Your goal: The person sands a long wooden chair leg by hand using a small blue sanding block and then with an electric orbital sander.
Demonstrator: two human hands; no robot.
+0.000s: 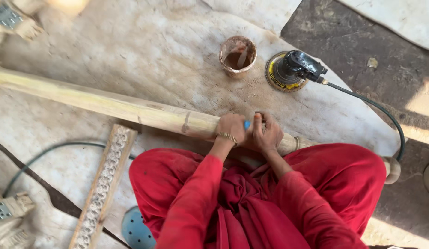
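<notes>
A long pale turned wooden post (pixel 113 107) lies across the white floor sheet and over my lap. My left hand (pixel 232 129), with a bangle at the wrist, presses on the post near its thicker part. My right hand (pixel 268 133) sits right beside it on the post. A small blue object (pixel 247 124) shows between the two hands; which hand holds it I cannot tell. The post's turned end (pixel 392 169) sticks out past my right knee.
A dirty cup (pixel 237 56) with brown paste and a stick stands beyond the post. A black round sander (pixel 290 70) with a dark cord (pixel 385 113) lies to its right. A carved wooden strip (pixel 104 184) and a blue disc (pixel 134 228) lie at my left.
</notes>
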